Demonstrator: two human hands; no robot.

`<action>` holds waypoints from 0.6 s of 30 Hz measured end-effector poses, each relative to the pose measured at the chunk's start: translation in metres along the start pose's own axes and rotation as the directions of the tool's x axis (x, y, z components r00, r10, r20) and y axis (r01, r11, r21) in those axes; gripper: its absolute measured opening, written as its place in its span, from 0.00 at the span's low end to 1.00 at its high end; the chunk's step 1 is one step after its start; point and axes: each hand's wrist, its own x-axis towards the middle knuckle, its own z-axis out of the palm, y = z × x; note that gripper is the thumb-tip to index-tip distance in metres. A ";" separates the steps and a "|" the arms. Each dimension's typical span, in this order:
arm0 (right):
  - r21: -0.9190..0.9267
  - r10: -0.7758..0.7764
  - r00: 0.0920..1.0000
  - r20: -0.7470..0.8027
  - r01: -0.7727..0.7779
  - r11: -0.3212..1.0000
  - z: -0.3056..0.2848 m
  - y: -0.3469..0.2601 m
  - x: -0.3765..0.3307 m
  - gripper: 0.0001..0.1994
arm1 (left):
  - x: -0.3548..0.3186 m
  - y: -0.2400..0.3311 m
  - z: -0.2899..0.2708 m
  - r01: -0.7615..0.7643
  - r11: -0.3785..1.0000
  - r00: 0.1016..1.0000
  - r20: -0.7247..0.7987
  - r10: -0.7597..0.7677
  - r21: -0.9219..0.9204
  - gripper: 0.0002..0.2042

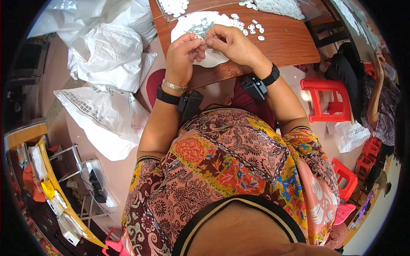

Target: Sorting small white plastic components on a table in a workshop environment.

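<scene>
Over the near part of the wooden table, my left hand [181,55] is closed in a pinch on a small white plastic piece [198,37]. My right hand [235,45] meets it there, thumb and forefinger pressed together; whatever lies between those fingertips is too small to make out. Beneath both hands is a white rounded sheet or tray [180,29], carrying a heap of tiny grey metal-looking parts [200,26]. Several loose white oval pieces with holes [256,27] are scattered to the right of it.
The brown table [282,47] also bears a clear tray [171,15] of white pieces and a large white pile [282,7]. Bulging white sacks [106,55] crowd the floor at left. Red plastic stools [326,100] and another person's arm [376,94] are at right.
</scene>
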 end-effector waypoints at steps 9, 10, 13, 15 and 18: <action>-0.554 -0.081 0.995 0.052 0.096 0.827 -0.025 0.004 -0.008 0.08 | 0.007 0.010 -0.010 -0.033 0.975 0.982 -0.173 0.072 0.218 0.06; -0.616 -0.139 0.985 0.102 0.172 0.769 -0.023 0.007 -0.009 0.09 | 0.007 0.009 -0.010 -0.034 0.976 0.982 -0.173 0.073 0.217 0.06; -0.692 -0.149 0.985 0.088 0.168 0.702 -0.012 0.007 -0.006 0.06 | 0.006 0.008 -0.009 -0.039 0.974 0.979 -0.186 0.081 0.221 0.06; -0.718 -0.169 0.983 0.076 0.172 0.675 -0.006 0.009 -0.003 0.05 | 0.003 0.008 -0.006 -0.041 0.976 0.982 -0.173 0.079 0.215 0.07; -0.781 -0.188 0.981 0.049 0.155 0.605 -0.003 0.018 0.002 0.04 | 0.001 0.007 -0.008 -0.042 0.984 0.981 -0.178 0.073 0.170 0.07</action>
